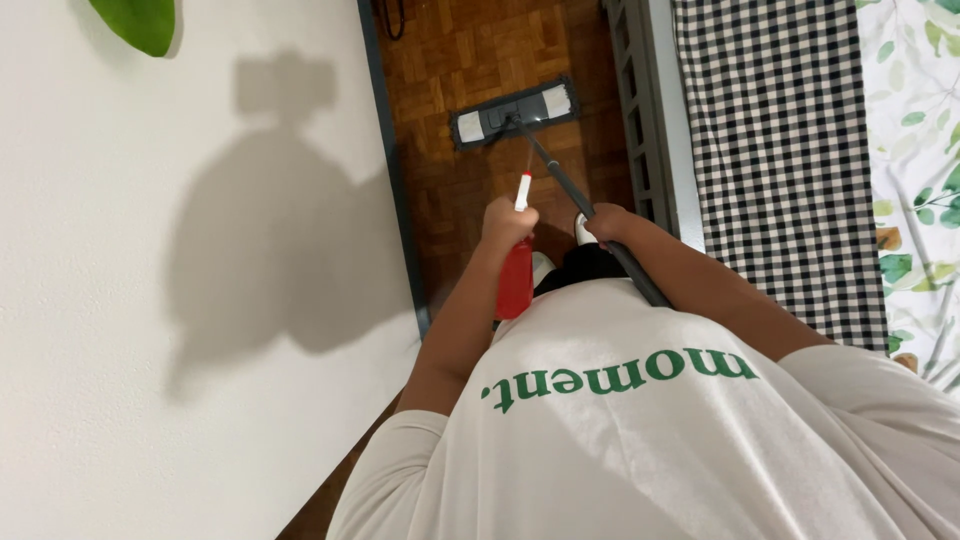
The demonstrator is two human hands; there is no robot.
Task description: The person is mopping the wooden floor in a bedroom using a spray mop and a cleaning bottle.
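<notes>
White wall (150, 300) left, bed with checked cover (780, 150) right, narrow parquet floor (470, 60) strip between, flat mop head (513, 113) lying flat on it ahead of the feet. Right hand (607, 222) wrapped tight round the dark mop handle (565, 185), angled so the pad stays flush. Left hand (507, 224) fisted round a red spray bottle (516, 270), white nozzle aimed floorward near the pad.

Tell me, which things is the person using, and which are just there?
In use:
left hand holds red spray bottle
right hand holds flat mop
wooden floor

Just there:
checked cloth
leafy cloth
green leaf
white wall
</notes>
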